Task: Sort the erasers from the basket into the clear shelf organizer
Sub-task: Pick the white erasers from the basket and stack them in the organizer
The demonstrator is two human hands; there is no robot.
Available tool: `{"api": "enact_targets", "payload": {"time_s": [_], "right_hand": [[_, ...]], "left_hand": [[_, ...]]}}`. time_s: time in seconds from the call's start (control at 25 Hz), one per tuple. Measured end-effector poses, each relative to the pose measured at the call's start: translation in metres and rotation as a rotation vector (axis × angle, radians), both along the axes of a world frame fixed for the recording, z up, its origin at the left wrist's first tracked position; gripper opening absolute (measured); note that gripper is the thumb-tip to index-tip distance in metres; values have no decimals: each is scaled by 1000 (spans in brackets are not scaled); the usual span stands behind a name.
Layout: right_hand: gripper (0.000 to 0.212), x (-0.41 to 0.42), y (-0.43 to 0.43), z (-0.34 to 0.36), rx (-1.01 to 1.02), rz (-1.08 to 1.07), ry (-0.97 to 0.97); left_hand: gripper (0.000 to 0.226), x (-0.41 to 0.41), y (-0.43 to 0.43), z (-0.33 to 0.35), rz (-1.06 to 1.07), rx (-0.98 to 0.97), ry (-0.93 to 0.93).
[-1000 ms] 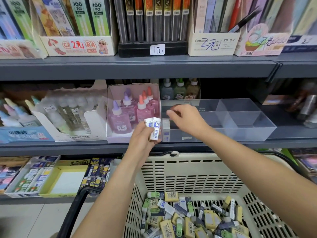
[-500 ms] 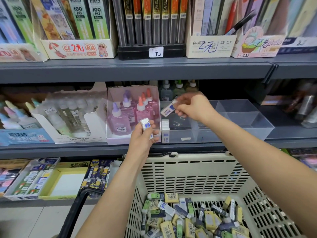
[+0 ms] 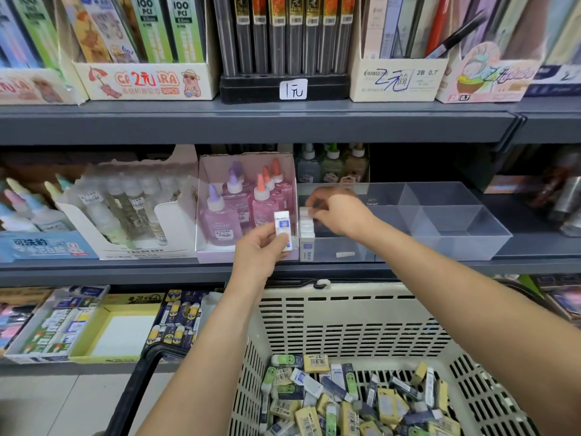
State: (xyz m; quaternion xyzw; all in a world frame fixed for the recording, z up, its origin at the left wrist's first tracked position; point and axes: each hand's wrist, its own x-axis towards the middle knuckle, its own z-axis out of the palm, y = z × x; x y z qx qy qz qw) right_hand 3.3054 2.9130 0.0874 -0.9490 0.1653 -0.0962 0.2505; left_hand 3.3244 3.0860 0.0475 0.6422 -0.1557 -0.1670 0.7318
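Nearest the camera, a cream slotted basket point(image 3: 352, 313) is seen, and a heap of loose erasers point(image 3: 345, 401) in yellow, green, white and dark blue sleeves is piled on its floor. A black handle point(image 3: 135, 388) is seen curving down at the basket's left side. Both forearms are stretched over the basket toward the shelf.

The left hand point(image 3: 261, 251) is raised in front of the grey shelf edge point(image 3: 125, 273). A white eraser with a blue label point(image 3: 282, 226) is held upright in it, gripped low between the thumb and the curled fingers point(image 3: 278, 243), so that its upper half stands clear of the hand.

On the middle shelf, just beyond, the clear shelf organizer point(image 3: 456, 229) is set, divided into compartments. A row of white erasers point(image 3: 306, 229) is stacked against the left wall of its leftmost compartment, and a small white piece point(image 3: 345, 254) is seen lying low at the clear front of that compartment. The right hand point(image 3: 341, 212) is reached into this compartment, palm down, with its fingertips bent onto the far end of the row. It is blurred, and whether an eraser is pinched or merely touched cannot be told.

Just left of the organizer, a pink carton of glue bottles point(image 3: 245, 206) is placed, touching its side. Further left, a carton of clear bottles point(image 3: 125, 209) is seen.

Farthest away, on the upper shelf, display boxes of pencil leads point(image 3: 147, 80) are lined up.
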Motion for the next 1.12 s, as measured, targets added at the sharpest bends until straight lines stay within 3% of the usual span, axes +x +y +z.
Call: {"api": "enact_targets", "payload": {"time_s": [0.2,0.32,0.4,0.48,0.72,0.8,0.92,1.12], "right_hand": [[26,-6,3,-4,-85,59,61],[23,-18,8,6,-67,-1,-73],[27,-26,18,16,79,-9,-185],[32,-33,30,25,213,23,-172],[10,-36,15,33,455,-35,-97],[9,-34,-1,35,330,-112,-190],[11,-28,-12,31,70,-150,-266],[18,-11,-7,16,14,-93,-208]], "left_hand": [[29,2,-2,-2,-36,4,18],[25,-1,-2,-2,-47,-25,-7],[25,-2,-1,0,-40,-18,-70],[30,-3,-2,1,-30,26,-158],[33,-8,-7,-2,32,221,-407],[34,-10,-9,-6,101,371,-506],[40,-9,-13,-12,121,486,-489],[36,-8,-15,-16,90,547,-480]]}}
